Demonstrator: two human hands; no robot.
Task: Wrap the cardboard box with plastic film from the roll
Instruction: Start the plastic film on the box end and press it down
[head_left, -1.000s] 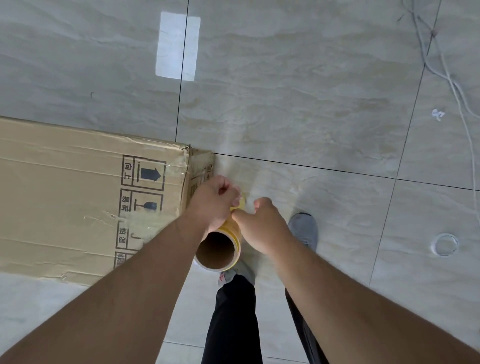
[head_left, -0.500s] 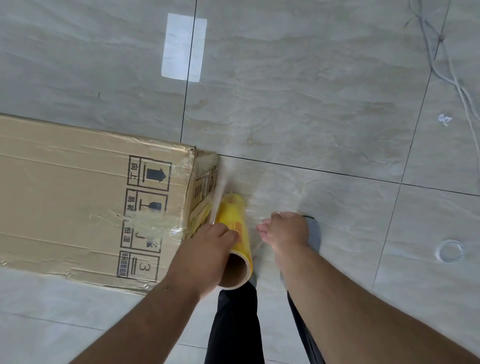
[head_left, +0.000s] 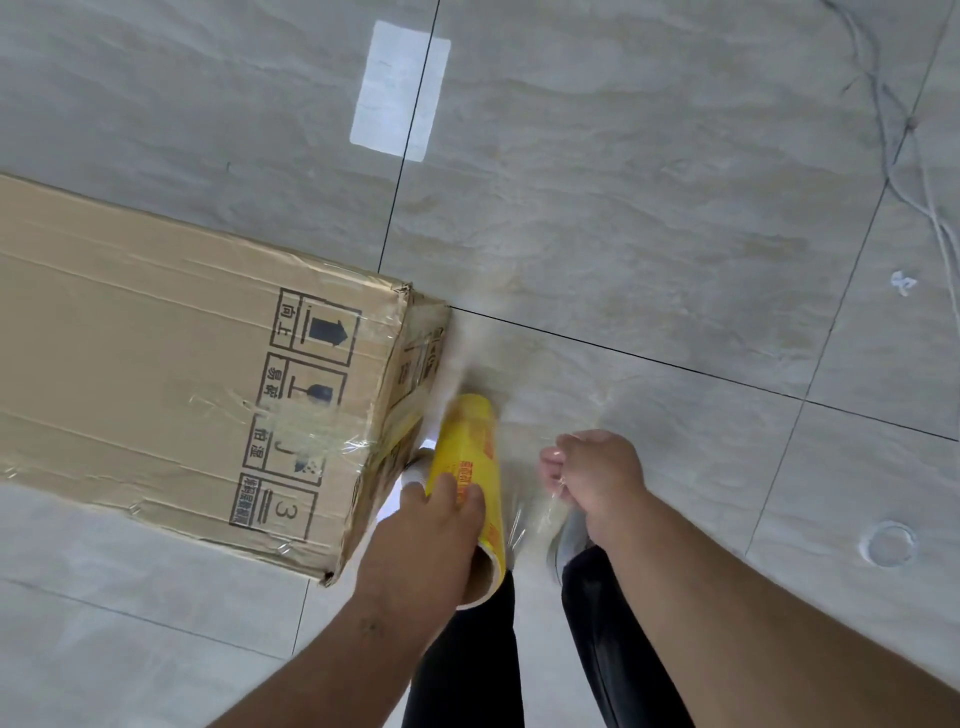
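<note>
Cardboard box lies flat on tiled floor, some clear film already stuck across its near end. Yellow roll sits just off that end, prob. so film feeds round the corner. Left hand curls round roll's near end, arm reaching fwd; right hand pinches the loose film, fingers bunched together.

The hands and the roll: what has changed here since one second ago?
The right hand left the roll and moved right, pinching film. The left hand slid back to the roll's near end. The box stayed on the floor.
</note>
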